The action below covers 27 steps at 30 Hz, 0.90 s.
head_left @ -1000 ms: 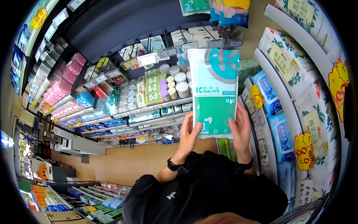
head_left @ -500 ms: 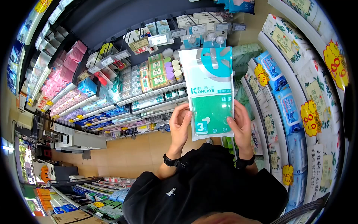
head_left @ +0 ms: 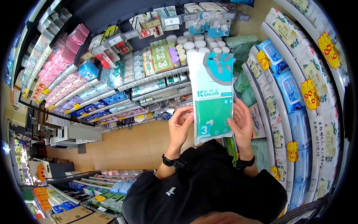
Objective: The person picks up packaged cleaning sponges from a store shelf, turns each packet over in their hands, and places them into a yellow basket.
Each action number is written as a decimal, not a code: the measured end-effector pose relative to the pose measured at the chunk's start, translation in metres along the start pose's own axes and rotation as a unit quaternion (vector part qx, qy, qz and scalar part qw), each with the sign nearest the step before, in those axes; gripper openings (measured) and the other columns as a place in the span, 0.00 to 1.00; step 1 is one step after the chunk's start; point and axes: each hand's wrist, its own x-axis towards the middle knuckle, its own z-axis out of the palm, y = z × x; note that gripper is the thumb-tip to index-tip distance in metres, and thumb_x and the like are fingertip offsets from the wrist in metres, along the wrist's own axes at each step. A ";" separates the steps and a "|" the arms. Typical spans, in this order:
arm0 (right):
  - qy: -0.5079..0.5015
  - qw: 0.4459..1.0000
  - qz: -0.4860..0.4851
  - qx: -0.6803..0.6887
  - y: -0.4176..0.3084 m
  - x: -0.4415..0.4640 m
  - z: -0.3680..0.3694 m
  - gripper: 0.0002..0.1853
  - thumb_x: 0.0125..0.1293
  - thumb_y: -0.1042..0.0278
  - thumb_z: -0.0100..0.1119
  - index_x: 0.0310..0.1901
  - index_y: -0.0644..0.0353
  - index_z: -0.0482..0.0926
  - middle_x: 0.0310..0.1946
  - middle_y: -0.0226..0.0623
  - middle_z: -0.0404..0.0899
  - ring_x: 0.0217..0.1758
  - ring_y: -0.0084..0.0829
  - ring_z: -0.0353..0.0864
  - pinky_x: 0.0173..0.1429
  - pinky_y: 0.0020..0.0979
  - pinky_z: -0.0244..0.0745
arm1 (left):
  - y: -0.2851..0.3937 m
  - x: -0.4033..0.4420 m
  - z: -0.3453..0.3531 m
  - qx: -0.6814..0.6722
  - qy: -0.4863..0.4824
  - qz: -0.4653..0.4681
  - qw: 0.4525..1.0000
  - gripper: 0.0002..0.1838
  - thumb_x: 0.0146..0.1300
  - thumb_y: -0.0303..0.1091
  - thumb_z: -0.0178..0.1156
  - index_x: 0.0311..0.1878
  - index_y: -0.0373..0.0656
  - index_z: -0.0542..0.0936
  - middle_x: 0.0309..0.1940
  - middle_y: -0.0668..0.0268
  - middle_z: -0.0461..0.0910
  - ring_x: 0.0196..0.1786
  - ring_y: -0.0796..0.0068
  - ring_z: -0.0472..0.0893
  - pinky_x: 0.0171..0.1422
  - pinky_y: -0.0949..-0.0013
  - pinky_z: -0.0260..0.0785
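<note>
A flat white and green package with a teal top corner and a "3" near its bottom stands upright in front of my chest. My right hand grips its right edge, the thumb on the front and the fingers behind. On the other side, my left hand is beside the left edge with its fingers curled and thumb bent; it looks slightly apart from the package, and nothing shows inside it. Behind the package is a shelf with white-lidded tubs and green boxed packs.
Shelves with blue wipe packs and floral tissue packs rise close on the right. Pink packs fill the left shelf. Hooks with hanging goods are above. Below lie the tan floor and a low display.
The view has shifted, showing more tubs behind the package. My left hand has come off the package's left edge, while my right hand still holds it. The package is slightly tilted.
</note>
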 end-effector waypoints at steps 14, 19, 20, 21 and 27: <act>-0.152 0.982 0.100 0.052 0.033 -0.038 0.003 0.36 0.65 0.85 0.60 0.74 0.63 0.60 0.70 0.42 0.67 0.69 0.31 0.71 0.70 0.32 0.66 | -0.030 -0.044 -0.001 -0.068 -0.213 -0.203 0.953 0.53 0.68 0.66 0.57 0.80 0.41 0.44 0.77 0.52 0.55 0.80 0.58 0.54 0.80 0.56 0.50; -0.168 0.984 0.058 -0.013 0.024 -0.035 -0.004 0.32 0.69 0.80 0.59 0.73 0.65 0.63 0.69 0.44 0.69 0.69 0.33 0.72 0.72 0.36 0.67 | -0.042 -0.043 0.005 -0.047 -0.189 -0.192 0.962 0.54 0.66 0.59 0.65 0.80 0.39 0.46 0.75 0.53 0.59 0.77 0.60 0.60 0.78 0.57 0.54; -0.167 0.984 0.060 -0.013 0.021 -0.035 -0.006 0.32 0.69 0.80 0.59 0.73 0.65 0.63 0.69 0.44 0.69 0.69 0.33 0.72 0.72 0.36 0.67 | -0.044 -0.043 0.004 -0.030 -0.176 -0.197 0.964 0.53 0.66 0.56 0.67 0.79 0.38 0.47 0.74 0.53 0.61 0.75 0.61 0.63 0.77 0.57 0.56; -0.134 0.988 0.079 0.022 0.013 -0.035 -0.008 0.30 0.71 0.78 0.57 0.73 0.66 0.62 0.68 0.45 0.70 0.69 0.33 0.72 0.72 0.36 0.66 | -0.042 -0.043 0.009 0.015 -0.143 -0.159 0.977 0.48 0.67 0.49 0.68 0.78 0.36 0.50 0.72 0.53 0.63 0.73 0.63 0.67 0.75 0.60 0.60; -0.050 0.993 0.071 0.079 0.017 -0.036 -0.027 0.28 0.75 0.72 0.53 0.73 0.71 0.60 0.69 0.52 0.70 0.71 0.36 0.71 0.74 0.35 0.63 | -0.029 -0.040 0.016 0.036 -0.060 -0.145 0.987 0.33 0.74 0.40 0.61 0.73 0.35 0.58 0.67 0.54 0.71 0.68 0.68 0.72 0.72 0.64 0.65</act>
